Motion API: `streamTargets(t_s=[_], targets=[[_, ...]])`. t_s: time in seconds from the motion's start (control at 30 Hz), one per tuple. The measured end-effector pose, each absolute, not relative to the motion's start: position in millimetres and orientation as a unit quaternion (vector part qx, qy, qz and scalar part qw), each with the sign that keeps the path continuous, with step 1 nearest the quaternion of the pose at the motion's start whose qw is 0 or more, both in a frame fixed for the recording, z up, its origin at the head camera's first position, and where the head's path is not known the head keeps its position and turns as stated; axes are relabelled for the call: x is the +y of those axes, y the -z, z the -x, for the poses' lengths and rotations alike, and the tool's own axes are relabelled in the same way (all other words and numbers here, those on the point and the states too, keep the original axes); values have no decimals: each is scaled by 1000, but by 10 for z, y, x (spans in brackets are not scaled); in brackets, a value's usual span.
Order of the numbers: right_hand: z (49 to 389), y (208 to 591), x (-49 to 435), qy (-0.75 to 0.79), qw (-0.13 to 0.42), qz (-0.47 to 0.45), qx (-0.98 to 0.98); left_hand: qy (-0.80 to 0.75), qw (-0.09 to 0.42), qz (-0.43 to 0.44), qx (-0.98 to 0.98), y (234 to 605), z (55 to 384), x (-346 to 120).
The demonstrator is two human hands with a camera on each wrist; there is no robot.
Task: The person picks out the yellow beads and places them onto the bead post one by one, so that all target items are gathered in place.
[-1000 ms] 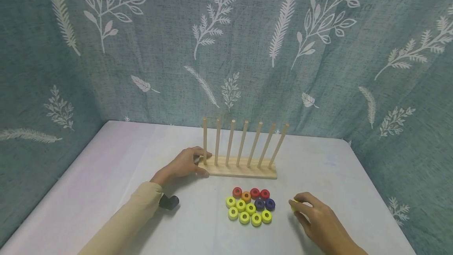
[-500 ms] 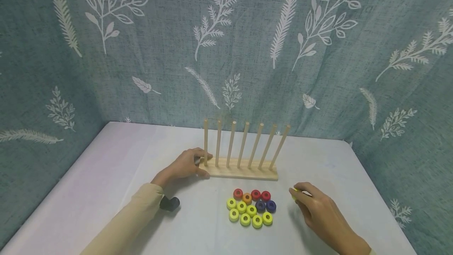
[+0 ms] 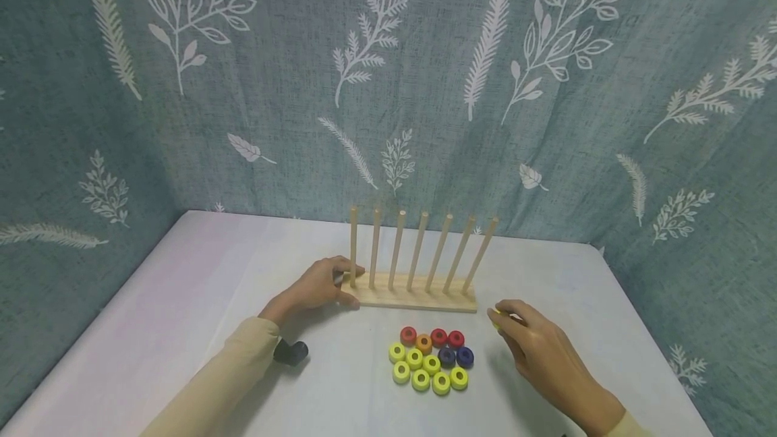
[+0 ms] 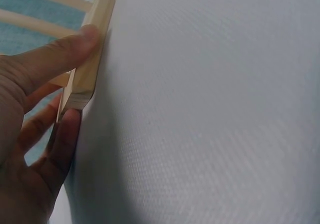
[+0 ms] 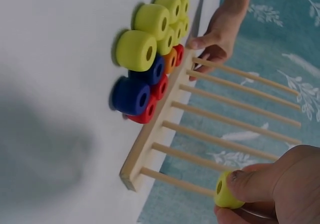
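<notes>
A wooden base with a row of several upright pegs (image 3: pixel 409 299) stands on the table. My left hand (image 3: pixel 318 283) grips its left end, thumb on the front edge and fingers around the end and back, as the left wrist view shows on the wooden base (image 4: pixel 90 66). My right hand (image 3: pixel 537 346) pinches a yellow bead (image 5: pixel 226 190) between thumb and fingers, off to the right of the base and above the table. In front of the base lie several loose beads: yellow (image 3: pixel 432 364), red (image 3: pixel 439 337), dark blue (image 3: pixel 465 357) and one orange bead (image 3: pixel 423 344).
A small black object (image 3: pixel 291 352) sits by the left sleeve, partly hidden by it. The white table (image 3: pixel 243 248) is bordered by a leaf-patterned blue-green curtain (image 3: pixel 291 66) at the back and sides.
My right hand, with the yellow bead, has risen and moved forward toward the right end of the pegged base. My left hand keeps its grip. The loose beads lie as before.
</notes>
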State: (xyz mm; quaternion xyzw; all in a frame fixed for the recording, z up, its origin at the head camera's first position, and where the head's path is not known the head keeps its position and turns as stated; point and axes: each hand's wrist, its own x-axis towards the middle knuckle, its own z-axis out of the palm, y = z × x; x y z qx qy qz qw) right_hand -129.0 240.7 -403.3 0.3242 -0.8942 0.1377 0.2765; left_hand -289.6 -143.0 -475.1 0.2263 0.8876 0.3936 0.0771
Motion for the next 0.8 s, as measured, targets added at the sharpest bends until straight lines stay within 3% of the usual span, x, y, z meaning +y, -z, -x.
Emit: streamTargets(t_s=[0.8], targets=[[1473, 3806, 2088, -144, 284, -362, -876, -387, 77, -220, 892, 4745, 2875, -1437]])
